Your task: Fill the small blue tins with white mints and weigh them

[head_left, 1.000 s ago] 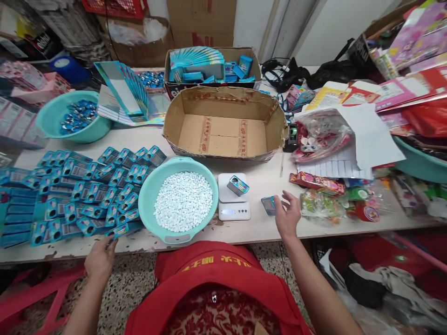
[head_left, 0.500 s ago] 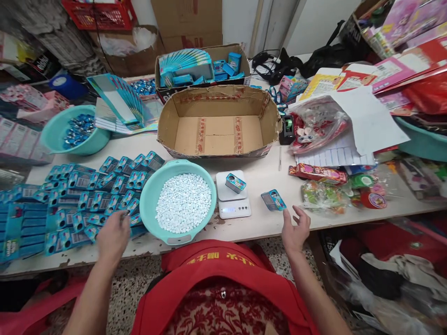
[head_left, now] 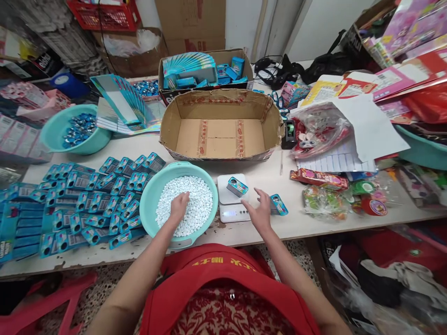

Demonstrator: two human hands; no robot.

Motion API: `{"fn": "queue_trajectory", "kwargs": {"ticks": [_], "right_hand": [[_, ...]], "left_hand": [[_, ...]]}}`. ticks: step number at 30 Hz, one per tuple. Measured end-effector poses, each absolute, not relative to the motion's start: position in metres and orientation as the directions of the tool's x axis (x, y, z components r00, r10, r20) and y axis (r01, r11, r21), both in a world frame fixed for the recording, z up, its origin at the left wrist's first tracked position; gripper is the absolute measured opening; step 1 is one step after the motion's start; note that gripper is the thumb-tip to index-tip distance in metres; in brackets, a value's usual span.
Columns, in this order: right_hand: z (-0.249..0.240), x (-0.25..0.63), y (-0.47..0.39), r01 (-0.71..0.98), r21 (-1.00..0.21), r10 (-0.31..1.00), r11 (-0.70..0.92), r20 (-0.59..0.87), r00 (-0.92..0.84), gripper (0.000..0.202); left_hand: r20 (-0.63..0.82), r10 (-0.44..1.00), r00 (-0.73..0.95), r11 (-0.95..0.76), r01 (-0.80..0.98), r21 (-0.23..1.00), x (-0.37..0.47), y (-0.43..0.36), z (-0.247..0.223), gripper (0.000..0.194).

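My left hand (head_left: 179, 208) is over the pile of small white pellets (head_left: 195, 200) in a turquoise basin (head_left: 146, 218). Its fingers are closed; whatever they may hold is hidden. To the right, my right hand (head_left: 260, 210) hovers with fingers spread and nothing in it, beside a white digital scale (head_left: 223, 197). On the scale's plate lies a small blue printed box (head_left: 238, 186) with a round window in its top. Another blue box (head_left: 279, 204) is on the table just beyond my right hand, partly covered by it.
Many blue boxes (head_left: 101, 200) stand in rows left of the basin. Behind it is an open cardboard box (head_left: 220, 130), with a fuller carton (head_left: 206, 72) at its back. A second turquoise bowl (head_left: 77, 135) holds shiny blue pieces. Bagged toys (head_left: 324, 202) lie to the right.
My left hand has moved right, from the rows of blue boxes to the white pellets. My right hand has come left toward the scale and stays open.
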State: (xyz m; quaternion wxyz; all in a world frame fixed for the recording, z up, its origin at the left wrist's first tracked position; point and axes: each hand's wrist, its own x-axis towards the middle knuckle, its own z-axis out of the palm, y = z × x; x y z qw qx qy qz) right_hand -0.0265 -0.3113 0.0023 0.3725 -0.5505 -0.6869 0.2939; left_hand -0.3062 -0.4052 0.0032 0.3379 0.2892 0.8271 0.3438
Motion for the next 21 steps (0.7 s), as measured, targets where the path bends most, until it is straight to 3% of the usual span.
{"fn": "queue_trajectory", "kwargs": {"ticks": [2,4,6,9,13,16,21], "right_hand": [[0.001,-0.047,-0.295,0.487,-0.857,0.982,0.17,0.108,-0.153,0.055],[0.008,-0.062,-0.284,0.437,-0.891,0.986,0.12,0.056,-0.156,0.049],[0.027,-0.072,-0.282,0.412,-0.901,0.986,0.133,0.079,-0.146,0.043],[0.064,-0.084,-0.293,0.389,-0.874,0.945,0.293,0.202,-0.256,0.036],[0.091,-0.11,-0.317,0.312,-0.827,0.806,0.468,0.255,-0.533,0.03],[0.087,-0.13,-0.33,0.314,-0.801,0.752,0.51,0.238,-0.614,0.03],[0.078,-0.144,-0.336,0.309,-0.788,0.736,0.532,0.251,-0.629,0.029]], "left_hand": [[-0.502,0.596,-0.626,0.528,-0.166,0.833,-0.315,-0.403,0.008,0.038],[-0.682,0.516,-0.518,0.378,-0.577,0.724,-0.32,-0.399,0.015,0.035],[-0.77,0.484,-0.415,0.253,-0.776,0.577,-0.32,-0.395,0.027,0.035],[-0.73,0.545,-0.413,0.106,-0.829,0.549,-0.312,-0.385,0.06,0.039],[-0.493,0.689,-0.531,-0.142,-0.766,0.628,-0.292,-0.371,0.108,0.043],[-0.358,0.657,-0.664,-0.249,-0.639,0.728,-0.279,-0.362,0.122,0.043],[-0.279,0.558,-0.781,-0.291,-0.499,0.816,-0.275,-0.358,0.115,0.042]]}}
